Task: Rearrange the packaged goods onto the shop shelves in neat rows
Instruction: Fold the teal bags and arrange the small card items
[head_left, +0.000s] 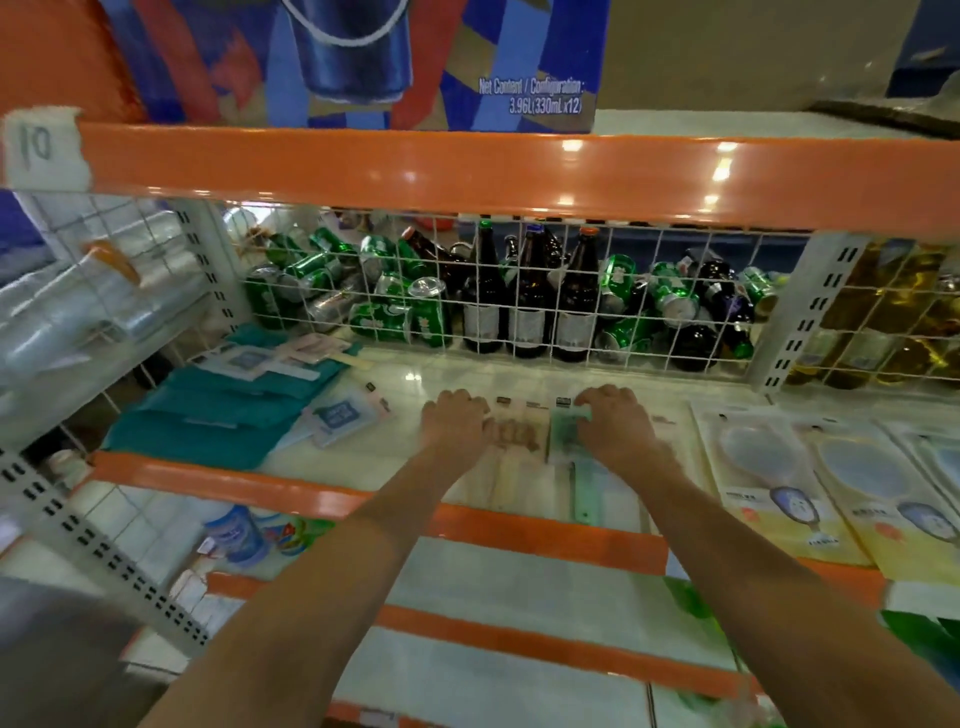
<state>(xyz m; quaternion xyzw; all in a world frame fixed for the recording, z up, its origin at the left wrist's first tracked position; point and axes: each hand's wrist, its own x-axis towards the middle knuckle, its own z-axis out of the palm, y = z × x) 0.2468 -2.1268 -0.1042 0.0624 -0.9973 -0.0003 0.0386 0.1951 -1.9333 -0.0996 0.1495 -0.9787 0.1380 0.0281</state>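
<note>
Squaring up flat packs on the shelf (363, 499)

My left hand (457, 423) presses the brown pack (519, 436); my right hand (615, 423) curls on the green pack (569, 436) beside it. Slick packs could slide askew, or off the shelf's front edge.

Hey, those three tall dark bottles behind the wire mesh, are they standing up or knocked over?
Upright. The three dark bottles stand side by side, caps up, behind the wire mesh.
</note>
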